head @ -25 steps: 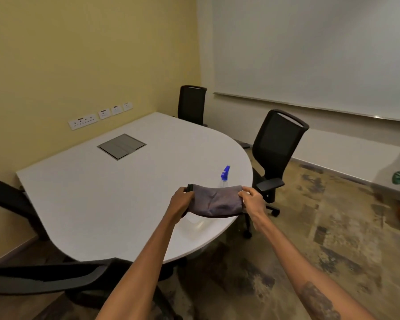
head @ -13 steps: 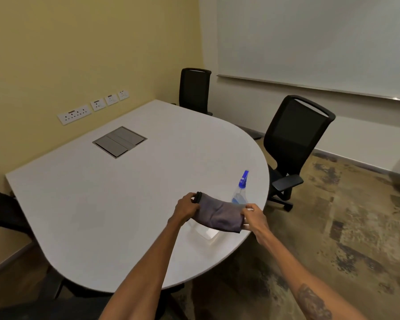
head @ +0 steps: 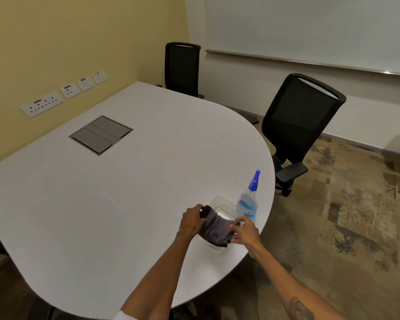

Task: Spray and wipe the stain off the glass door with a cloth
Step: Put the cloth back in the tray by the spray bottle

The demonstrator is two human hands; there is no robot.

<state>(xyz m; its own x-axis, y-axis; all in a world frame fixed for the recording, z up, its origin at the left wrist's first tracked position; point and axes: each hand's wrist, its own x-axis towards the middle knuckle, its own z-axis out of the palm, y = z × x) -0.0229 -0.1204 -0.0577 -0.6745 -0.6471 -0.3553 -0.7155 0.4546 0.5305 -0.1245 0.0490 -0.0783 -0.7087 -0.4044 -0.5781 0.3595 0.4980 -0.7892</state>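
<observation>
A grey cloth point(head: 215, 229) is bunched between both my hands, low over a clear plastic container point(head: 222, 204) near the table's right edge. My left hand point(head: 192, 220) grips the cloth's left end, my right hand point(head: 244, 232) pinches its right end. A clear spray bottle point(head: 248, 202) with blue liquid and a blue nozzle stands upright just beyond my right hand, not touched. No glass door is in view.
The white rounded table point(head: 125, 192) has a grey cable hatch point(head: 101, 134). Two black office chairs point(head: 298, 125) point(head: 182, 65) stand at the far side. Wall sockets point(head: 42, 103) line the yellow wall. Patterned carpet point(head: 344, 215) lies to the right.
Both hands have lowered the cloth from in front of the bottle down onto the clear container, and brought its ends closer together. The camera has tilted further down over the table.
</observation>
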